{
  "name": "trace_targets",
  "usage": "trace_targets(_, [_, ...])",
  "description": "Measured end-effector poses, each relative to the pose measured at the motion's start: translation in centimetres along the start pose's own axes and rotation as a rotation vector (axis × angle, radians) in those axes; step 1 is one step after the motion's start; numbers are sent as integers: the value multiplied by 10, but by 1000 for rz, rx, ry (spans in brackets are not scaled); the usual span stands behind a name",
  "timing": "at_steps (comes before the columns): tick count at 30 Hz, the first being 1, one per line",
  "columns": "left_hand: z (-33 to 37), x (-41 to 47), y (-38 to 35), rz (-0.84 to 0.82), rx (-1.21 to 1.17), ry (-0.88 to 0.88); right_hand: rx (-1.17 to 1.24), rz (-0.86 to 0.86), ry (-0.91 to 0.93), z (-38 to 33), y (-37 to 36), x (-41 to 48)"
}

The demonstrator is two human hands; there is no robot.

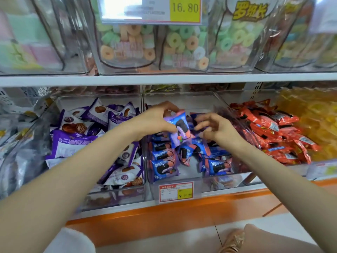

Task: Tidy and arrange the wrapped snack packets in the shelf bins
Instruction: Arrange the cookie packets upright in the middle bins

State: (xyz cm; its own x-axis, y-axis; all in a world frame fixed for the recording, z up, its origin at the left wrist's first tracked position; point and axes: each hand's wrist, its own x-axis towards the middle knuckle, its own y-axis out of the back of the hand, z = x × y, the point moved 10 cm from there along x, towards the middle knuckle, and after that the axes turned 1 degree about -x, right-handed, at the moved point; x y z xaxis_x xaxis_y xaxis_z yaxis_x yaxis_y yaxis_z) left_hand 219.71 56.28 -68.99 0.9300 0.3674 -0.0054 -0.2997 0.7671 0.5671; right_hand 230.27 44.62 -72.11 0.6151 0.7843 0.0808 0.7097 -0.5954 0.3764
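Observation:
A clear middle bin (184,99) on the lower shelf holds several blue and pink wrapped cookie packets (164,166). My left hand (156,119) grips one purple-blue cookie packet (179,129) by its upper left edge and holds it upright above the pile. To the right of that packet, my right hand (214,128) hovers over the bin with its fingers spread and curled, holding nothing. Part of the pile is hidden under both hands.
The left bin (54,114) is heaped with purple and white packets (87,128). On the right lie red packets (273,132), then yellow sweets (313,114). Upper-shelf bins hold ring candies (182,42). A price tag (176,192) hangs on the middle bin's front.

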Motion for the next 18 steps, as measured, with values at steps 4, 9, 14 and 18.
trace_targets(4, [4, -8, -36, -280, 234, 0, -289, -98, 99, -1, -5, -6])
trace_targets(9, [0, -7, -51, -266, 122, 26, -123, -132, 73, -10, -6, -9])
trace_targets(14, [-10, -17, -87, -401, 894, -135, -365, -96, 142, -6, -6, -9])
trace_targets(18, [-21, -23, -102, -558, 1176, -204, -619, -180, 239, 2, -25, -10])
